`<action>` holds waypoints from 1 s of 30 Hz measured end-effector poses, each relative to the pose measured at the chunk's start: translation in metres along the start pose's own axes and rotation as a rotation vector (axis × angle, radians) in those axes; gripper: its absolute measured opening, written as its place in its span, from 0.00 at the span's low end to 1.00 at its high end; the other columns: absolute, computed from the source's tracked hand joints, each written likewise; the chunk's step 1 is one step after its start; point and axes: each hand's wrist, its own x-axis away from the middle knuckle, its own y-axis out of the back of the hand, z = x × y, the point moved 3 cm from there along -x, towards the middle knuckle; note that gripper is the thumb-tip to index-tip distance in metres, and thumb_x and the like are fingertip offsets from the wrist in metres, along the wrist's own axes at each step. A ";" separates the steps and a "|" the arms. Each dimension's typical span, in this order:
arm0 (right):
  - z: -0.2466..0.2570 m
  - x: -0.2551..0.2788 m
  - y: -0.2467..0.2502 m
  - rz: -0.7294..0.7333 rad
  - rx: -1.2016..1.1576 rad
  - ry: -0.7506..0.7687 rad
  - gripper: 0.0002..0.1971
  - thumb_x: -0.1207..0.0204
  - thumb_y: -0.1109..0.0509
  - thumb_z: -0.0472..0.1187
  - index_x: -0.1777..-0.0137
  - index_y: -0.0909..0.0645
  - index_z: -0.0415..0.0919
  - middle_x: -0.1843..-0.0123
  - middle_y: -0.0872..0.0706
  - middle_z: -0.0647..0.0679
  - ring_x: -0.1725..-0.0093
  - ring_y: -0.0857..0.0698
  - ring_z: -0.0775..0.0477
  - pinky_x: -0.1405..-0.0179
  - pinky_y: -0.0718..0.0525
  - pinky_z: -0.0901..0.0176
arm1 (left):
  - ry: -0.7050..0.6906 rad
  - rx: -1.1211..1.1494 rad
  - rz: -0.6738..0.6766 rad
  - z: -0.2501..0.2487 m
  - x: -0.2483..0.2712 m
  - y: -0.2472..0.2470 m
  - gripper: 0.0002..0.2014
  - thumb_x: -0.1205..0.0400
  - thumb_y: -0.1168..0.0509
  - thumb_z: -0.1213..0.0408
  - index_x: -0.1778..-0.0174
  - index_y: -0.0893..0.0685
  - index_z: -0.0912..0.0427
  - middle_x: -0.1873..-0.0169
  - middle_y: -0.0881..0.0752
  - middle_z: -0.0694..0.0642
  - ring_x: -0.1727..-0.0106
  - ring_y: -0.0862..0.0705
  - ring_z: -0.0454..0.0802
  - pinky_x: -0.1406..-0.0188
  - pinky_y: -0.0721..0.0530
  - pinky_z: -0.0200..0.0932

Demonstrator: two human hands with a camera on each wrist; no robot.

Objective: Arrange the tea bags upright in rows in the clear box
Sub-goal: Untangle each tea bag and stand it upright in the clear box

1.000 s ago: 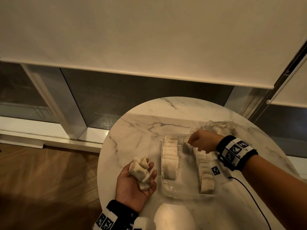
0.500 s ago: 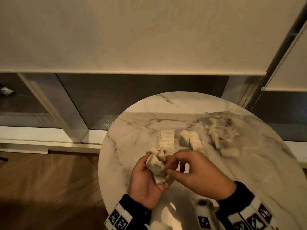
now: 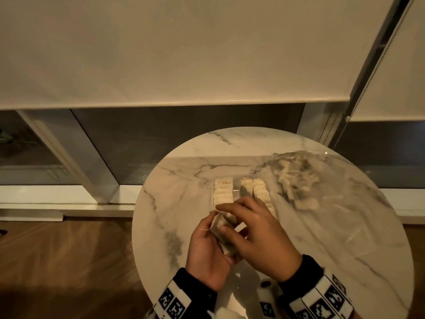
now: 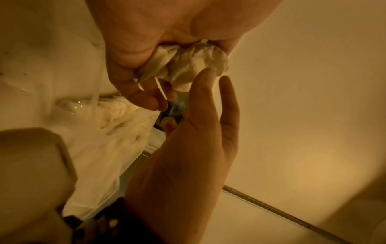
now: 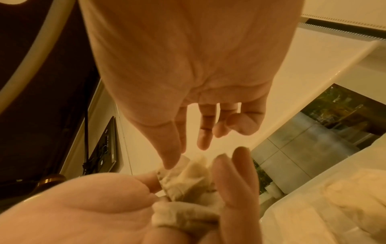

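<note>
Right hand back from box, picking next bag from your left palm.
Your right hand (image 3: 257, 236) has left the clear box (image 3: 235, 192); its grip now pinches one tea bag (image 3: 224, 233) off the clump your left hand (image 3: 207, 254) cups above the surface (image 3: 333, 226); rows stand partly filled.

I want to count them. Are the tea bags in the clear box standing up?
Yes, upright: tea bags stand packed in rows inside the clear box.

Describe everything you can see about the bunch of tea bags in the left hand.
The bunch of tea bags is a small crumpled cluster of pale, off-white paper-like pouches, with a thin string trailing off its left side. It lies in the cupped palm of the left hand, held above the marble table just in front of the clear box. The right hand reaches over it, thumb and fingertips touching the top bag.
</note>
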 end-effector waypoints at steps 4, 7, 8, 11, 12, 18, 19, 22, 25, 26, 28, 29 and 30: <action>0.002 -0.004 -0.002 0.009 0.011 0.049 0.13 0.24 0.28 0.54 0.39 0.15 0.63 0.48 0.24 0.63 0.43 0.24 0.57 0.46 0.19 0.55 | 0.025 -0.042 0.051 0.004 0.000 -0.002 0.23 0.15 0.45 0.50 0.58 0.08 0.58 0.60 0.09 0.55 0.58 0.08 0.53 0.55 0.16 0.49; 0.003 -0.005 -0.001 -0.035 -0.037 0.072 0.07 0.24 0.27 0.51 0.48 0.12 0.59 0.52 0.22 0.63 0.46 0.23 0.55 0.50 0.19 0.53 | 0.028 -0.005 0.058 0.002 0.000 -0.001 0.21 0.15 0.43 0.50 0.52 0.09 0.59 0.56 0.09 0.57 0.53 0.08 0.55 0.51 0.17 0.52; 0.003 -0.005 -0.001 -0.045 -0.053 0.079 0.05 0.24 0.27 0.51 0.50 0.12 0.58 0.53 0.22 0.63 0.47 0.22 0.55 0.51 0.19 0.53 | 0.024 -0.001 0.046 0.001 -0.001 0.001 0.21 0.15 0.43 0.49 0.49 0.10 0.60 0.52 0.09 0.58 0.51 0.09 0.57 0.48 0.18 0.54; 0.003 -0.007 0.004 -0.045 -0.164 0.073 0.02 0.24 0.25 0.49 0.54 0.11 0.56 0.55 0.16 0.62 0.50 0.17 0.54 0.52 0.19 0.60 | 0.009 -0.033 0.023 -0.002 -0.004 0.008 0.21 0.17 0.40 0.46 0.40 0.14 0.59 0.45 0.11 0.59 0.48 0.12 0.57 0.48 0.20 0.55; 0.003 -0.008 0.007 -0.040 -0.221 0.058 0.01 0.24 0.24 0.47 0.54 0.11 0.54 0.56 0.14 0.61 0.52 0.15 0.52 0.56 0.20 0.65 | 0.002 -0.045 0.012 -0.003 -0.004 0.009 0.21 0.17 0.39 0.46 0.39 0.15 0.58 0.45 0.11 0.59 0.51 0.12 0.56 0.52 0.20 0.53; -0.014 -0.023 0.027 -0.043 -0.426 -0.044 0.05 0.23 0.22 0.37 0.57 0.10 0.48 0.62 0.11 0.53 0.61 0.13 0.52 0.72 0.18 0.58 | -0.021 0.003 -0.036 -0.015 -0.011 0.026 0.20 0.16 0.41 0.48 0.40 0.14 0.58 0.52 0.12 0.59 0.61 0.14 0.55 0.66 0.24 0.44; -0.020 -0.027 0.031 -0.060 -0.438 -0.064 0.05 0.23 0.22 0.36 0.56 0.10 0.48 0.62 0.11 0.50 0.61 0.13 0.50 0.73 0.17 0.54 | -0.019 0.015 -0.048 -0.018 -0.012 0.031 0.20 0.17 0.41 0.48 0.43 0.13 0.58 0.53 0.12 0.59 0.61 0.15 0.56 0.66 0.24 0.44; -0.041 -0.041 0.039 -0.058 -0.486 -0.159 0.07 0.21 0.25 0.32 0.51 0.10 0.45 0.61 0.12 0.40 0.62 0.12 0.39 0.75 0.16 0.54 | -0.019 0.037 -0.092 -0.030 -0.013 0.048 0.20 0.18 0.41 0.47 0.46 0.13 0.58 0.51 0.12 0.58 0.59 0.15 0.56 0.64 0.23 0.45; -0.065 -0.056 0.043 -0.007 -0.361 -0.255 0.06 0.20 0.26 0.33 0.51 0.10 0.44 0.61 0.10 0.42 0.63 0.12 0.45 0.72 0.14 0.56 | -0.037 0.059 -0.164 -0.039 -0.018 0.070 0.18 0.20 0.39 0.48 0.44 0.13 0.56 0.51 0.11 0.57 0.60 0.14 0.56 0.64 0.22 0.45; -0.073 -0.061 0.043 0.007 -0.294 -0.275 0.05 0.20 0.25 0.35 0.53 0.09 0.45 0.63 0.09 0.45 0.64 0.12 0.49 0.71 0.14 0.59 | -0.038 0.065 -0.186 -0.041 -0.020 0.078 0.18 0.21 0.38 0.48 0.43 0.14 0.54 0.51 0.11 0.56 0.61 0.14 0.55 0.63 0.23 0.45; -0.088 -0.071 0.041 0.038 -0.130 -0.291 0.03 0.21 0.23 0.40 0.55 0.09 0.47 0.63 0.09 0.52 0.63 0.12 0.56 0.66 0.15 0.62 | -0.028 0.082 -0.228 -0.042 -0.023 0.093 0.19 0.22 0.38 0.47 0.42 0.14 0.53 0.52 0.10 0.55 0.61 0.13 0.54 0.63 0.22 0.45; -0.094 -0.076 0.040 0.061 -0.052 -0.297 0.03 0.22 0.23 0.41 0.55 0.08 0.48 0.62 0.09 0.54 0.62 0.12 0.59 0.62 0.15 0.64 | -0.018 0.091 -0.244 -0.042 -0.024 0.098 0.19 0.22 0.38 0.47 0.41 0.14 0.53 0.52 0.10 0.54 0.61 0.13 0.54 0.63 0.22 0.44; -0.099 -0.082 0.038 0.088 0.009 -0.304 0.03 0.22 0.23 0.43 0.55 0.08 0.48 0.60 0.09 0.56 0.60 0.13 0.60 0.59 0.16 0.65 | -0.005 0.100 -0.254 -0.041 -0.024 0.103 0.19 0.21 0.38 0.47 0.41 0.14 0.52 0.52 0.11 0.54 0.61 0.12 0.53 0.63 0.21 0.44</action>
